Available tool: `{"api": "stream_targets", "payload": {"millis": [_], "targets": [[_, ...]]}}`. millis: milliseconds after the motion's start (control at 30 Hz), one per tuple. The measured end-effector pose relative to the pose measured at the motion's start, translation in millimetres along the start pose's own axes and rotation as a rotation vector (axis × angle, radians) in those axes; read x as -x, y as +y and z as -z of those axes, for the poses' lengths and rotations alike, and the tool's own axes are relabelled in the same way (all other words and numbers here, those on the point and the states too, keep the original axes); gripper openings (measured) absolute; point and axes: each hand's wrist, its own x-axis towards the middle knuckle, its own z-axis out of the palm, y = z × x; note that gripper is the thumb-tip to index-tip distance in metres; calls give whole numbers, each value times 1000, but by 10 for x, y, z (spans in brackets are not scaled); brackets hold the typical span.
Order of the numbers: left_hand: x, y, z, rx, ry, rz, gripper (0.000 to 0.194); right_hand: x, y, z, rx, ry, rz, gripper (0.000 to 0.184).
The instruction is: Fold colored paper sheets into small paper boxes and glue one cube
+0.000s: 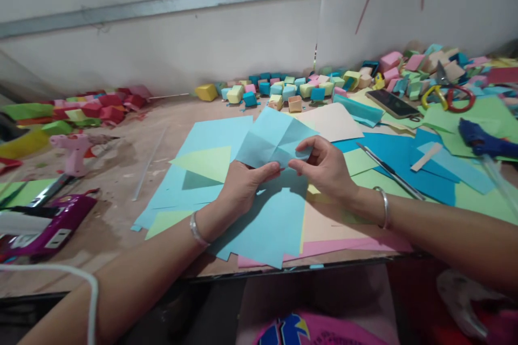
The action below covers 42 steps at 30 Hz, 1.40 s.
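Between my hands is a light blue sheet of paper (269, 137) with crossing creases, raised over the table. My left hand (246, 183) grips its lower left edge, thumb on top and the other fingers beneath. At the lower right edge, my right hand (324, 167) pinches the same sheet between thumb and bent fingers. Below my hands lie larger light blue sheets (263, 226), partly in their shadow. A pale green piece of paper (206, 164) rests on these sheets, left of my left hand.
Several small paper boxes (289, 91) line the wall. At left are a pink glue gun (73, 153) and a purple device (60, 226). To the right lie a pen (390, 171), a phone (392, 103), scissors (447, 98) and a blue glue gun (485, 140). A white cable (95, 296) crosses my left forearm.
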Motion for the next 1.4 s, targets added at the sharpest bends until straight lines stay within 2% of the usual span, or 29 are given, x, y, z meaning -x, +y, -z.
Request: {"api": "stream_targets", "payload": {"millis": [67,267,500,700,833,967,1100,1167,1233,1300,1367,1400], "targets": [[-13,0,-3,-16,41,-11,25,-3,-8,2,17,-17,-1,27],[7,37,-33,-7,59,-87,20,11,-54,1,62,-26,-2,30],[25,64,-45,21,40,-111,21,-12,-53,13,29,-28,12,29],[-37,81,9,-37,36,-126,25,-44,-37,49,79,-66,-19,31],[-66,77,29,-35,-15,-117,33,-70,-16,86,149,-66,-28,30],[-88,63,40,-124,-66,-147,41,-122,9,134,277,-97,-37,30],[-137,66,87,-330,36,-206,79,-166,40,175,439,-124,-5,26],[-171,79,127,-470,113,-269,84,-164,49,183,508,-142,20,24],[-200,100,168,-638,189,-414,72,-149,50,181,565,-163,39,24],[-208,126,196,-824,216,-598,46,-134,44,174,595,-173,32,25],[-190,143,203,-978,152,-753,18,-129,34,167,599,-173,19,25],[-173,143,199,-1031,89,-805,12,-130,30,164,597,-172,18,25]]}}
